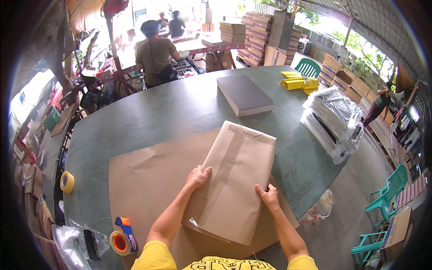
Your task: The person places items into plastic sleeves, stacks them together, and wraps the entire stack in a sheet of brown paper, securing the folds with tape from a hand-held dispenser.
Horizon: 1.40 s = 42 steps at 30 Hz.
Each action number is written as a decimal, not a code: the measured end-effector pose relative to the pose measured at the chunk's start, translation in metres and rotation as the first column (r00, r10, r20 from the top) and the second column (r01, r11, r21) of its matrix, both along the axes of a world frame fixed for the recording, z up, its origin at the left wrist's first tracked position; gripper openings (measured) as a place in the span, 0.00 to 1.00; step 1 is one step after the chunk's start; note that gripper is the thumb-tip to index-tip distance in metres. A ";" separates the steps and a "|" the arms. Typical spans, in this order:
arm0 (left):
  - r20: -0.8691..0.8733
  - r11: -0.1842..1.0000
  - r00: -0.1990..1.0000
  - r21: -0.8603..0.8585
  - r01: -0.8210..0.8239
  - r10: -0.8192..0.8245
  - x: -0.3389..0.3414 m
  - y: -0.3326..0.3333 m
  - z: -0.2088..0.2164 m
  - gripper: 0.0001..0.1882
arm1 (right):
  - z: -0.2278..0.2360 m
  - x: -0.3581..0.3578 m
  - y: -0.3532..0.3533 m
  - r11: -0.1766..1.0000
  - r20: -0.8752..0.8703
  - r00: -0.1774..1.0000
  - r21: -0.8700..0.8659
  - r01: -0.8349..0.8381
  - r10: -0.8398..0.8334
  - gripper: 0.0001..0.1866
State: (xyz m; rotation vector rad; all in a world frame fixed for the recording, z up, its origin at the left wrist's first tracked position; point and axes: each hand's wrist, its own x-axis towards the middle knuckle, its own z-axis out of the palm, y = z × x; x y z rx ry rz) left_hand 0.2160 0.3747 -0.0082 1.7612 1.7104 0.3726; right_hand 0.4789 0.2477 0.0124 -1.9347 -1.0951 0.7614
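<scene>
Between my two hands is a flat package wrapped in brown paper (243, 175), with a long strip of tape running down its top face. My left hand (197, 177) grips its left edge, and my right hand (268, 196) grips the right edge, thumb on top. The package lies tilted over a large sheet of brown kraft paper (148, 175) spread on the green table (157, 119). Its near end shows loose, folded paper edges. Beyond it sits a stack of dark-topped sheets (245, 92).
A tape dispenser (123, 236) lies at the near left, a tape roll (67, 182) at the left edge. Plastic-wrapped bundles (333, 119) and folded yellow material (299, 82) occupy the right side. Green chairs (390, 189) stand beyond. A person (156, 56) works at another table.
</scene>
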 end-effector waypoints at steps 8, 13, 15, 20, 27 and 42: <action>0.014 0.980 0.983 0.083 -0.182 0.181 -0.029 -0.067 -0.004 0.25 | -0.004 -0.010 0.017 0.989 -0.092 0.985 -0.016 -0.145 0.143 0.25; 0.144 0.914 0.916 0.109 -0.392 0.375 -0.072 -0.124 -0.011 0.28 | 0.003 -0.049 0.025 0.942 0.064 0.945 -0.124 -0.311 0.321 0.28; 0.189 0.888 0.893 0.146 -0.437 0.409 -0.082 -0.144 -0.009 0.28 | 0.011 -0.067 0.031 0.919 -0.023 0.928 -0.133 -0.371 0.371 0.28; 0.334 0.796 0.882 0.402 -0.453 0.333 -0.097 -0.250 0.003 0.22 | 0.017 -0.085 -0.008 0.722 0.511 0.586 -0.105 -0.684 0.629 0.25; 0.042 0.798 0.996 0.596 -0.091 0.082 -0.091 -0.407 -0.064 0.13 | 0.046 -0.099 -0.143 -0.231 -0.510 -0.262 0.126 -0.965 0.819 0.13; 0.165 0.937 0.974 0.289 -0.196 0.153 -0.051 -0.246 -0.039 0.18 | -0.073 -0.114 -0.131 0.534 0.711 0.500 0.205 -0.820 0.495 0.17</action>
